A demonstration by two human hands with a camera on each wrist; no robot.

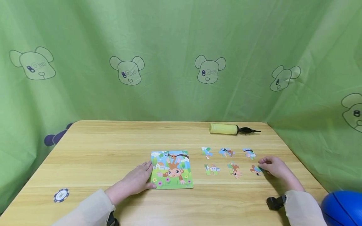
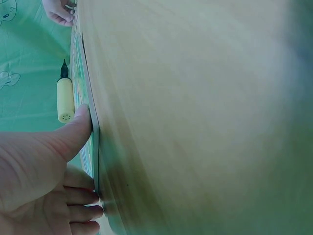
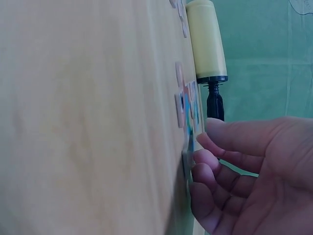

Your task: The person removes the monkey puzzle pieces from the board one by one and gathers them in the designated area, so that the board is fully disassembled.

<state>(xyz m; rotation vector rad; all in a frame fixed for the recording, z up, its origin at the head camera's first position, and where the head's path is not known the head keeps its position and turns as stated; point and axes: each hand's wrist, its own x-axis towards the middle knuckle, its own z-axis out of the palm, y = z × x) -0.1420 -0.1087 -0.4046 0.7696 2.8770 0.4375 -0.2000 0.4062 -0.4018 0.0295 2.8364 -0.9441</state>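
A square monkey picture puzzle board lies flat on the wooden table. My left hand rests along its left side, fingers fairly straight and the thumb on the near left corner. To the right are two rows of loose jigsaw pieces, among them a house piece and a monkey-face piece. At the right end of the near row my right hand holds the edge of a puzzle piece with curled fingertips. In the right wrist view the fingers partly hide that piece.
A yellow hand pump with a black nozzle lies at the back right. A poker chip is on the left of the table. A blue ball sits at the near right. Green curtains hang behind.
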